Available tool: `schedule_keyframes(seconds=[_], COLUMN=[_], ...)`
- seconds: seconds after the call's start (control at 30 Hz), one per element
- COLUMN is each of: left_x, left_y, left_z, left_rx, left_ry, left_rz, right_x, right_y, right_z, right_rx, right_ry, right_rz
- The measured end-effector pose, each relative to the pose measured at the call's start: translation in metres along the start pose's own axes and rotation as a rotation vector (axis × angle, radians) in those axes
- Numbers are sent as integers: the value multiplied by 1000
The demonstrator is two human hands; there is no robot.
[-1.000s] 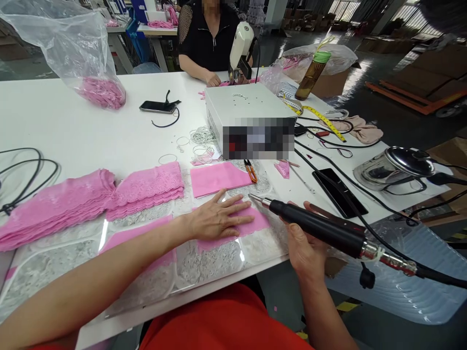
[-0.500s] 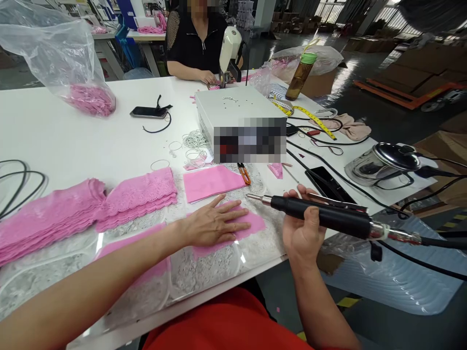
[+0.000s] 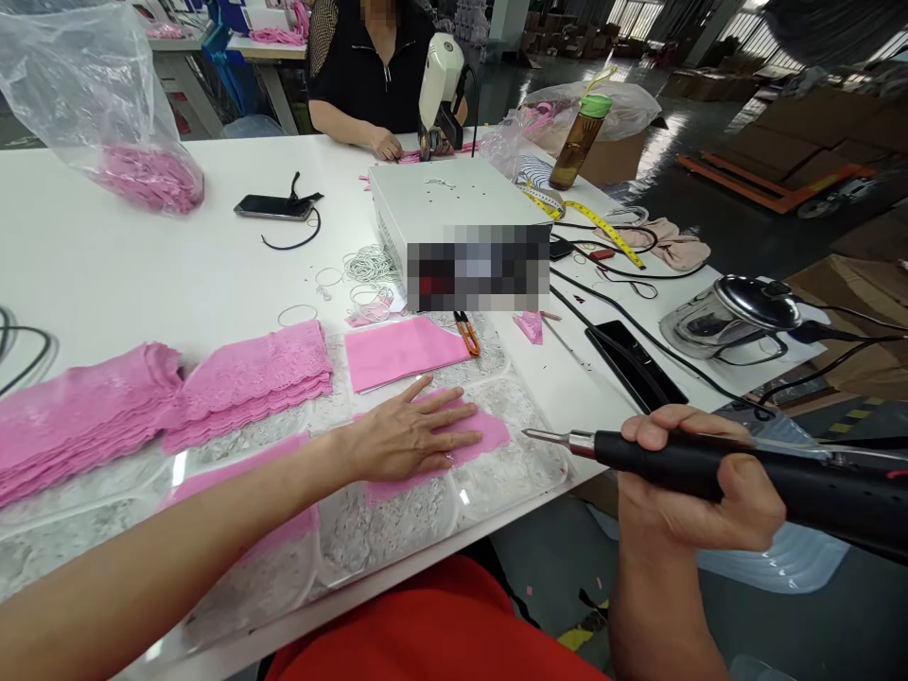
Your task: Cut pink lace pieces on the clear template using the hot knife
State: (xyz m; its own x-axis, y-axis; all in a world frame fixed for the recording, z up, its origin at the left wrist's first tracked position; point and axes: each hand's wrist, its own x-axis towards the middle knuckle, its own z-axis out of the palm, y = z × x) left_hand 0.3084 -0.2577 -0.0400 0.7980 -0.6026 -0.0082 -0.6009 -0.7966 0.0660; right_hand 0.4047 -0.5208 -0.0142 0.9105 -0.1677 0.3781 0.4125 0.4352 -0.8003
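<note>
My left hand (image 3: 415,437) lies flat, fingers spread, over a pink fabric piece (image 3: 489,430) on the clear-covered, marbled work mat (image 3: 390,530). Held in my right hand (image 3: 699,511) is a thick black handheld tool (image 3: 656,459) with a slim pointed metal tip. That tip points left, a short way right of the fabric and apart from it. Another pink piece (image 3: 284,539) lies partly under my left forearm. Just beyond the left hand are a folded pink cloth (image 3: 404,352) and orange-handled thread snips (image 3: 466,336).
Stacks of pink lace fabric (image 3: 248,383) lie at left. A grey box (image 3: 454,199) stands mid-table, cables running right past a black phone (image 3: 635,364) and a steel-lidded glass pot (image 3: 727,317). Across the table, a person in black sits at a machine (image 3: 441,85).
My right hand has moved right and nearer to me with the black tool, drawing its tip away from the fabric. The left hand stays flat on the piece. The view has shifted slightly.
</note>
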Motion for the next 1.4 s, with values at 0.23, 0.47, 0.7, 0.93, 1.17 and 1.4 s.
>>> schedule_keyframes(seconds=[0.23,0.47,0.7,0.93,1.17,1.4], left_x=[3,3,3,3,2,2], left_y=[3,4,3,3,3,2], left_z=[-4,-5,-3,-4,-4,-6], left_rx=[27,25,-8,-48,-17,-47], left_ry=[7,1,1,10,9,2], left_rz=[-4,-6,-9,-17,-15,-25], right_x=[-4,-7,-9,-10,-9,-7], right_y=[4,6,7,9,11,8], right_z=[4,11,13,12,7,9], right_rx=[-9,-27,-29,-62,-72,-79], right_ry=[-114,-122,-142,-160,-224,-182], right_rz=[19,6,4,-8,-24,-18])
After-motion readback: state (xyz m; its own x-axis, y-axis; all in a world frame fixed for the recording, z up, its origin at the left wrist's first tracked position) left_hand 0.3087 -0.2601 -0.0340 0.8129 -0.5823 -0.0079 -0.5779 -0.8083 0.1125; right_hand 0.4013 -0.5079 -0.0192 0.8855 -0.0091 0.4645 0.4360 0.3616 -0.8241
